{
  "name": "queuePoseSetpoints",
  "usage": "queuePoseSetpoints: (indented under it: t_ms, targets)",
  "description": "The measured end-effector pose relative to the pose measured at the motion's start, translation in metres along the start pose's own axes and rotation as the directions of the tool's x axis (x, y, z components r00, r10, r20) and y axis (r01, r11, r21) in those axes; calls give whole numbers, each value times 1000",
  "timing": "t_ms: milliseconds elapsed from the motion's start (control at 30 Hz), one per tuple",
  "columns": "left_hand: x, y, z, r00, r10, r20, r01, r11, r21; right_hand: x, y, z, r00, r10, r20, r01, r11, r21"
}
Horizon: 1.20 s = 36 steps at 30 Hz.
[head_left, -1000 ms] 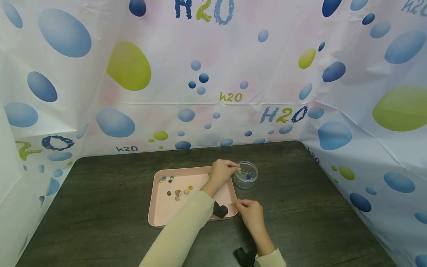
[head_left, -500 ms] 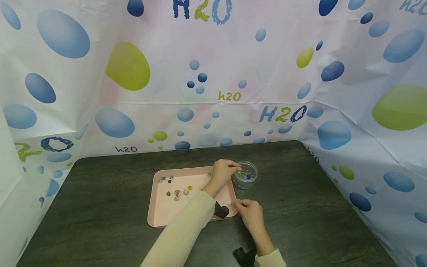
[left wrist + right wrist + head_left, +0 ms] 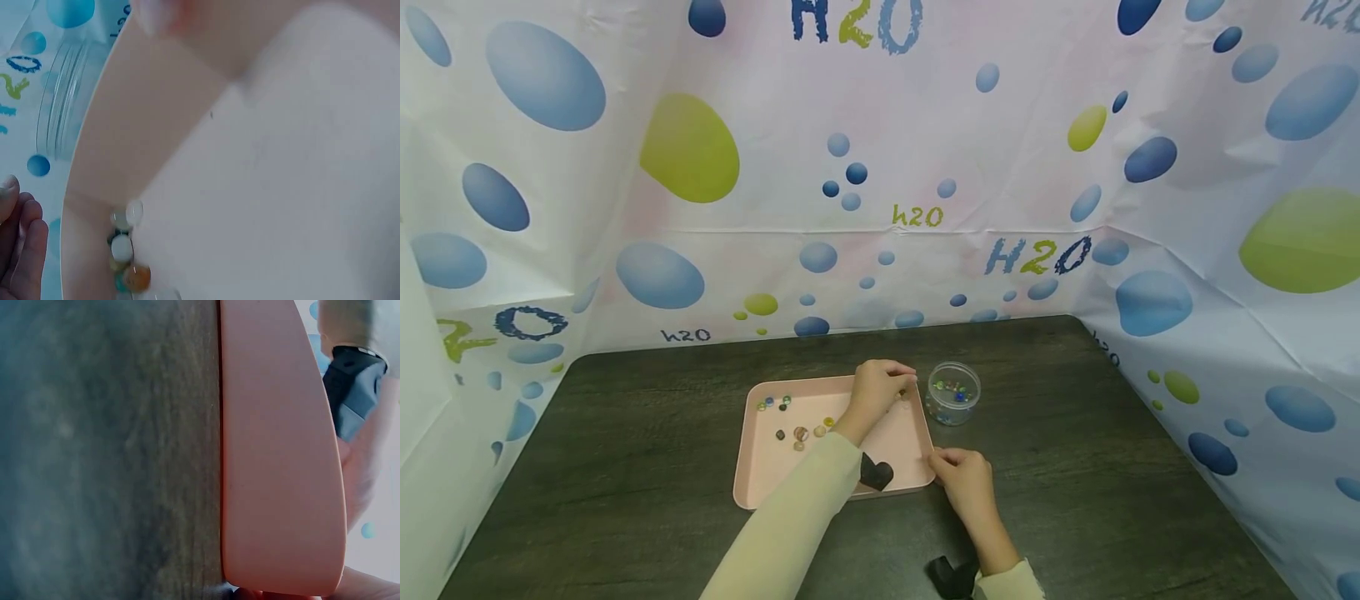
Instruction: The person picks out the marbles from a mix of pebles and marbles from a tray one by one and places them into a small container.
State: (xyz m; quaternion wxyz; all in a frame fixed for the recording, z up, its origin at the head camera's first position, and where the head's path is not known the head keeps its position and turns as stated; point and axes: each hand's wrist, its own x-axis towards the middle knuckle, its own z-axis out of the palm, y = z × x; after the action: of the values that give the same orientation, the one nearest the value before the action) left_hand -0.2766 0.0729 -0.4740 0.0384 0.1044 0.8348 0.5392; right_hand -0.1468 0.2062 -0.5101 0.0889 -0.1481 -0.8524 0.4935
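Observation:
A pink tray (image 3: 762, 471) holds loose marbles and beads: a small group (image 3: 785, 401) near its back left, and a brown-striped bead (image 3: 801, 433) with pale and yellow ones near the middle. My left hand (image 3: 871, 396) is over the tray's back right, fingertips near the rim; in the left wrist view its fingers (image 3: 31, 250) extend with nothing visible between them. Several marbles (image 3: 122, 248) lie against the tray wall there. A clear round jar (image 3: 953, 408) with colourful marbles inside stands just beyond the right rim. My right hand (image 3: 967, 483) pinches the tray's front right corner.
Dark wood-grain table (image 3: 1075, 483) extends around the tray. A patterned curtain (image 3: 880, 275) closes off the back and sides. Black wrist straps (image 3: 877, 472) sit on both arms, the left one over the tray.
My left hand has drawn back leftward from the jar's rim to above the tray's back right. The right hand keeps its hold on the tray corner.

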Motion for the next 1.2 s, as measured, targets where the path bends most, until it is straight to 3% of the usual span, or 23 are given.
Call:
queuePoseSetpoints:
  t_ms: [167, 433, 967, 1067, 1200]
  targets:
    - [-1, -9, -13, 1000, -21, -1, 21, 999, -32, -1, 0, 0, 1000, 4, 4, -4, 1000, 0]
    - [-1, -22, -28, 997, -23, -70, 28, 997, 78, 0, -1, 0, 1000, 3, -2, -3, 1000, -2]
    - [-2, -38, -35, 997, 28, -71, -15, 983, 181, 1, -1, 1, 1000, 16, 1, -16, 1000, -15]
    - [-2, -40, -35, 996, 52, -70, -35, 973, 226, 1, -1, 0, 1000, 18, -3, -18, 1000, -16]
    - [-2, -42, -32, 996, 79, -50, -57, 940, 336, 1, -1, 1, 1000, 12, -9, -12, 1000, -11]
